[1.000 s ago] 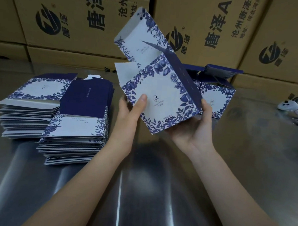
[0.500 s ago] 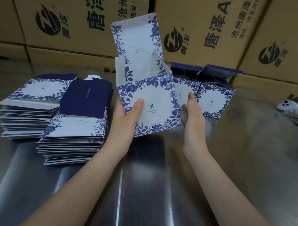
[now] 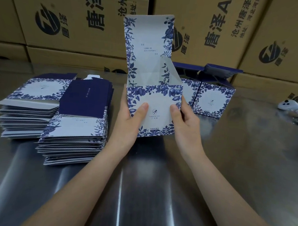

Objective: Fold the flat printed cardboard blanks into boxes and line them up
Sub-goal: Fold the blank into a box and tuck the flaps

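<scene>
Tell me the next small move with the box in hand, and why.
Probably carry the held box back and set it down beside the two finished boxes, extending the row. The left hand and right hand grip it by its sides. It looks squared up with its lid upright, and the finished boxes stand with lids raised too.

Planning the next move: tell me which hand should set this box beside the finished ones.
Right, probably. The right hand grips the box on the side nearest the finished boxes, just behind it. The left hand holds the far side, by the blanks.
</scene>
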Demonstrator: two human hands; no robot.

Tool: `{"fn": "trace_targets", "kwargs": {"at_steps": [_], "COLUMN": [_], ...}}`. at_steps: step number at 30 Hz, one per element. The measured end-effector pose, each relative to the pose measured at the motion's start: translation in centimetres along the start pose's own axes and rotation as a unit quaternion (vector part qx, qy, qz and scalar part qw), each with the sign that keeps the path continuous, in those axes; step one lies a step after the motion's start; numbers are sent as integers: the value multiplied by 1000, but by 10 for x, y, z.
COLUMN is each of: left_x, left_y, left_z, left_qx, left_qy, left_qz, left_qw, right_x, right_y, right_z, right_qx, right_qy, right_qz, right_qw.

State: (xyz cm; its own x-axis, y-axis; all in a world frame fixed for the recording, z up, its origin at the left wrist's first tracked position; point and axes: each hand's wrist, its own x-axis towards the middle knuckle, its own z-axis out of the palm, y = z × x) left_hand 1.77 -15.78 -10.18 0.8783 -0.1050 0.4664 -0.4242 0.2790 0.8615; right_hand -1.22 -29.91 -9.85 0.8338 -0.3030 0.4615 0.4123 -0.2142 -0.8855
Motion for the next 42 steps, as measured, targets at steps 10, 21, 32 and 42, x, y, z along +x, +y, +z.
{"fn": "trace_targets", "kwargs": {"at_steps": [10, 21, 32, 42], "left_x": [2, -2, 1, 3], "left_y": [-1, 7, 15, 16], "left_z": [-3, -9, -9, -12], "left_qx": [18, 124, 48, 31], "left_qy": [4, -79, -21, 30], "left_qz": [-3, 83, 84, 30], "left_qw": [1000, 986, 995, 999], "right_x": [-1, 1, -2, -5], "right_y": [-2, -13, -14, -17], "right_z": [0, -9, -9, -3], "right_qx": [5, -28, -13, -10], "right_qy": [-3, -13, -37, -41], "right_qz": [8, -116, -147, -122], "right_qw": [1000, 993, 988, 992]}}
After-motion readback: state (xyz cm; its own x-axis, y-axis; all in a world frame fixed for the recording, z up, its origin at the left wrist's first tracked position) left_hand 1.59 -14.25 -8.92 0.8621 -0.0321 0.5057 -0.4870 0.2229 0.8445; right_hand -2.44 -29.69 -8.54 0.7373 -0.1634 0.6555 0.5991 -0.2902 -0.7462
